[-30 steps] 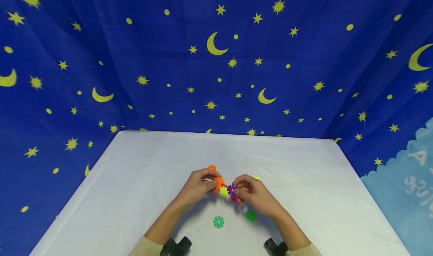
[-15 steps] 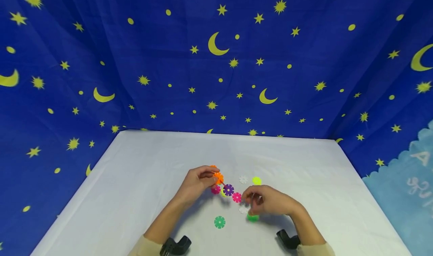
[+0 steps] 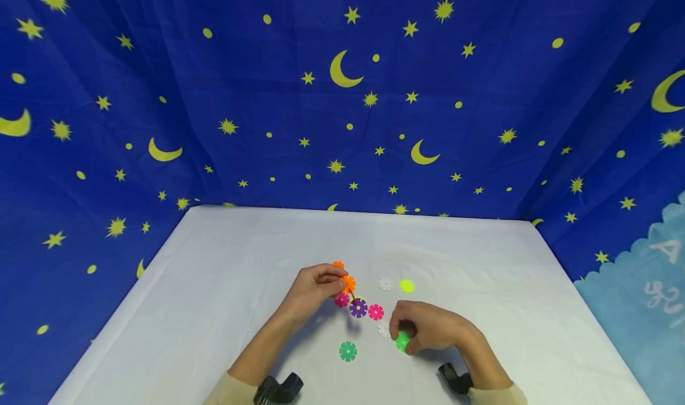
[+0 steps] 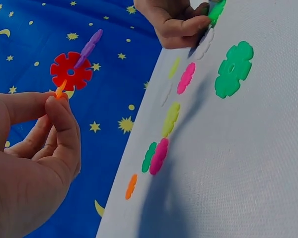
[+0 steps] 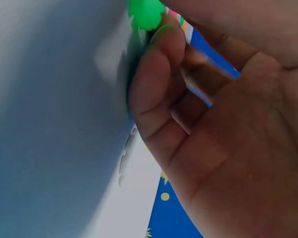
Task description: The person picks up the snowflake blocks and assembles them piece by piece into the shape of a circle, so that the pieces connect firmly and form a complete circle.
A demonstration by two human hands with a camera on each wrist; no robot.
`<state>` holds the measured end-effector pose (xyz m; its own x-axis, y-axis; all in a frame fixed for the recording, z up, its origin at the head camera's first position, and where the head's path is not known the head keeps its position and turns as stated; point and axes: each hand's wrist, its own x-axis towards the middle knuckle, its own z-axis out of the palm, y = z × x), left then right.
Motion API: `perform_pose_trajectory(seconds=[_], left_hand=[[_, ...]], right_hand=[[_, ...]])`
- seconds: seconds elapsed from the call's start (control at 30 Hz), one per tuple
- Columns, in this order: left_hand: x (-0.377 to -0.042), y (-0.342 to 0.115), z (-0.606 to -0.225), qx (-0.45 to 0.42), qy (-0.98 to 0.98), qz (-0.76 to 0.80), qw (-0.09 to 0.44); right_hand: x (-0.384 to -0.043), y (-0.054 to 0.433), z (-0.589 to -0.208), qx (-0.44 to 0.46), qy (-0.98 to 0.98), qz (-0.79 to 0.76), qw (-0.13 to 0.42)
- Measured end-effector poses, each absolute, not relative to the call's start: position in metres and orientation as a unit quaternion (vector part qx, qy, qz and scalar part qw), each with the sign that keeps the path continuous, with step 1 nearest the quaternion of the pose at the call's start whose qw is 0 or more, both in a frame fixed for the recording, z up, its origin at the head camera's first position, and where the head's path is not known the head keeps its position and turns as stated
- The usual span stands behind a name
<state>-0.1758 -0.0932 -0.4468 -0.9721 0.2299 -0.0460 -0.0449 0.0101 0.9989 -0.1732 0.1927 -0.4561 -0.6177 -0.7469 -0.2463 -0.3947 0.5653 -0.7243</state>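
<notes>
My left hand point(image 3: 310, 289) pinches an orange notched disc point(image 3: 350, 282) between thumb and fingers. Slotted into that disc is a red one point(image 4: 82, 78), which carries a purple notched disc point(image 3: 358, 313) at its far end. The three form a short chain, held above the table in the left wrist view. Lower and to the right, my right hand point(image 3: 433, 325) pinches a bright green notched disc point(image 3: 402, 342) close over the tabletop; the disc shows at the thumb and fingertips in the right wrist view. A white disc point(image 3: 383, 330) lies beside those fingers.
On the white-covered table point(image 3: 257, 244) lie a teal-green disc point(image 3: 348, 356) toward the front, two pink discs, one point(image 3: 376, 317) near the middle, plus a yellow disc point(image 3: 407, 286), another white disc point(image 3: 385, 284) and an orange one point(image 3: 338, 264). A blue starry cloth point(image 3: 278, 96) hangs behind.
My right hand has let go of the purple disc, moved right and down, and taken the bright green disc. My left hand keeps the chain, whose purple end now hangs lower.
</notes>
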Motion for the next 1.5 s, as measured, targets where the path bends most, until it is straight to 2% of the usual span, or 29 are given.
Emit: perform_pose_trajectory(seconds=[0.37,0.6,0.83,1.03,1.23,1.5], left_hand=[[-0.173,-0.092,-0.448,0.081,0.684,0.710,0.144],[-0.172,-0.089,-0.449,0.078,0.672,0.717,0.167],[-0.170,-0.084,-0.449,0.089,0.684,0.701,0.181],[-0.169,-0.081,-0.450,0.085,0.689,0.695,0.186],[-0.164,-0.080,-0.450,0.090,0.695,0.687,0.192],[-0.164,-0.074,-0.452,0.111,0.691,0.687,0.195]], right_hand=[[-0.178,0.201,-0.453,-0.331,0.805,-0.398,0.289],[-0.180,0.197,-0.455,-0.302,0.798,-0.477,0.212],[-0.180,0.183,-0.455,-0.224,0.794,-0.552,0.122],[-0.171,0.171,-0.441,-0.202,0.779,-0.584,0.107],[-0.159,0.158,-0.423,-0.220,0.782,-0.575,0.097],[-0.163,0.159,-0.441,-0.227,0.787,-0.568,0.087]])
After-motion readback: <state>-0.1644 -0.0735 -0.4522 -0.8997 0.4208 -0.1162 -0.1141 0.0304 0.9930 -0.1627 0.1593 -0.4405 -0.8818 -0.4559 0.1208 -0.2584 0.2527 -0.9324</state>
